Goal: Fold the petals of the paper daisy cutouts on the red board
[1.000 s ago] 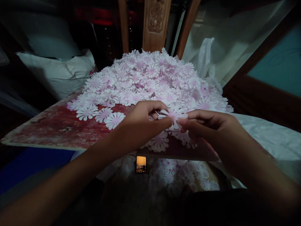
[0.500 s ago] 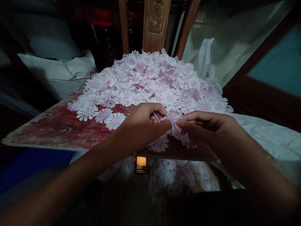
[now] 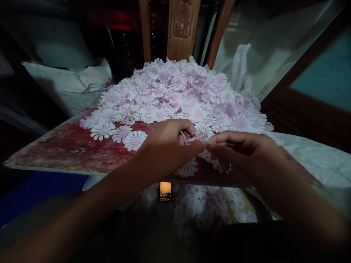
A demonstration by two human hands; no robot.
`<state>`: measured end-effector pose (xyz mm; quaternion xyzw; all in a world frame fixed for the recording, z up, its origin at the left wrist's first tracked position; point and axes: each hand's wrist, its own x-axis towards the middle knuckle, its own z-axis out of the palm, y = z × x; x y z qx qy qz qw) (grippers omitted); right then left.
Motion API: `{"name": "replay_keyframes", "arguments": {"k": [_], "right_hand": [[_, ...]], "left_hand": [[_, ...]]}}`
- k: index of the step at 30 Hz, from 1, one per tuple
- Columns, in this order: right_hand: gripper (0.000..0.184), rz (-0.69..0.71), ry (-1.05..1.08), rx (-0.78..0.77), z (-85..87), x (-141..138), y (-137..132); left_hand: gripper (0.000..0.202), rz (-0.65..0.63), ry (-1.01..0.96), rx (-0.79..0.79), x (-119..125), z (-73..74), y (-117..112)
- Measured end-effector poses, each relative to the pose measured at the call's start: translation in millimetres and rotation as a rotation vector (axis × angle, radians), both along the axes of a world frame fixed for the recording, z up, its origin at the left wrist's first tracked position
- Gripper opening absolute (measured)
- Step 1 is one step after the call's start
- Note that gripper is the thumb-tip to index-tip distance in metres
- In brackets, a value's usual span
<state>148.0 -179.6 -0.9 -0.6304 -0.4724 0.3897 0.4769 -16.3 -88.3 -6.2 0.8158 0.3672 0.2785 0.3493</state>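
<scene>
At the lower centre of the frame, a small lit screen (image 3: 165,191) is seen beside a dim heap of lower flowers (image 3: 208,202); what they are held in is lost in shadow. A smooth blue surface (image 3: 41,193) is shown at the lower left. Just right of centre, a thin-petalled flower (image 3: 202,137) is held above the near edge of a board, its petals partly hidden by fingers. It is pinched between thumb and fingers by the left hand (image 3: 172,140), and its near side is gripped by the closed fingertips of the right hand (image 3: 244,144). The board (image 3: 63,146) is coated in scuffed, blotchy red. Three loose flowers (image 3: 136,140), flat and round-lobed, are spread left of the hands, and beyond them a broad mound of flowers (image 3: 178,87), white with pink-violet centres, is piled. At the right, a crinkled white sheet (image 3: 315,153) is seen. A creased white sack (image 3: 82,78) with red marking is placed at the left, its contents untellable; a knotted translucent bag (image 3: 238,65) is seen at the upper right. Behind, a carved wooden panel (image 3: 182,25) is set upright.
</scene>
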Motion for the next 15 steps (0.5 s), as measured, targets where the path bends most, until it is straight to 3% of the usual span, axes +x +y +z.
{"name": "replay_keyframes", "arguments": {"k": [15], "right_hand": [[0.021,0.112,-0.299,0.112,-5.6,-2.9,0.5]], "left_hand": [[0.016,0.091,0.085,0.18,6.7,-0.7,-6.4]]}}
